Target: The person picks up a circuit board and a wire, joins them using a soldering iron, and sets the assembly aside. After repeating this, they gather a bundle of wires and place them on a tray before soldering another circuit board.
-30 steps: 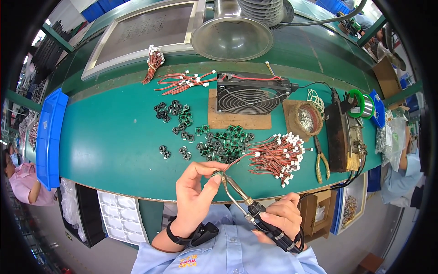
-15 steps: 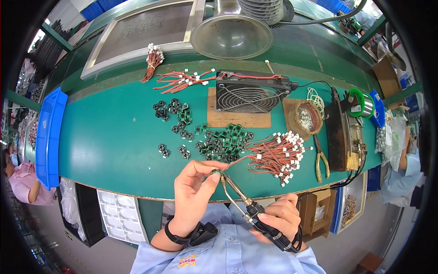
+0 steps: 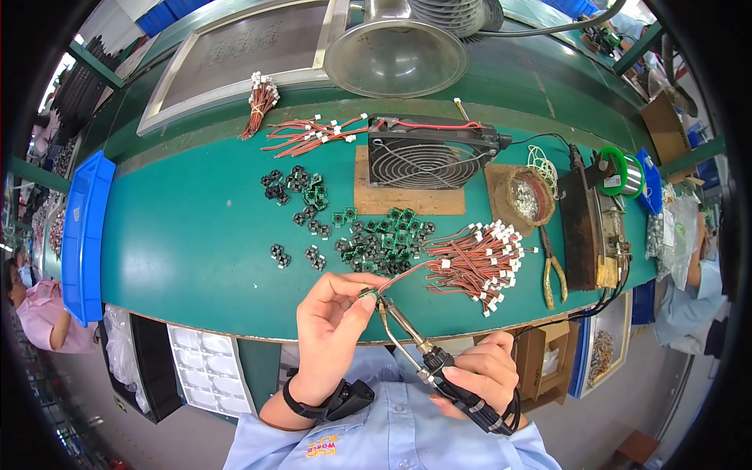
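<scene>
Between thumb and fingers, my left hand (image 3: 332,321) pinches a small green circuit board (image 3: 368,294) near the bench's front edge. A red and black wire lead (image 3: 409,274) with a white connector runs from the board toward the right. My right hand (image 3: 479,376) is wrapped round the black handle of a soldering iron (image 3: 427,352) with a thin metal tube along its shaft. The iron's tip meets the board beside my left fingertips; the exact contact is too small to make out. Several small circuit boards (image 3: 384,241) lie just beyond, next to a heap of wire leads (image 3: 482,262).
A black fan (image 3: 427,160) stands on a wooden board behind the parts. To its right are a round tin (image 3: 523,197), pliers (image 3: 553,274), a dark box-shaped unit (image 3: 583,235) and a solder spool (image 3: 623,174). A blue tray (image 3: 84,235) sits at the left edge.
The view has shifted very slightly. Both hands keep the same hold, with the iron's tip staying at the board.
</scene>
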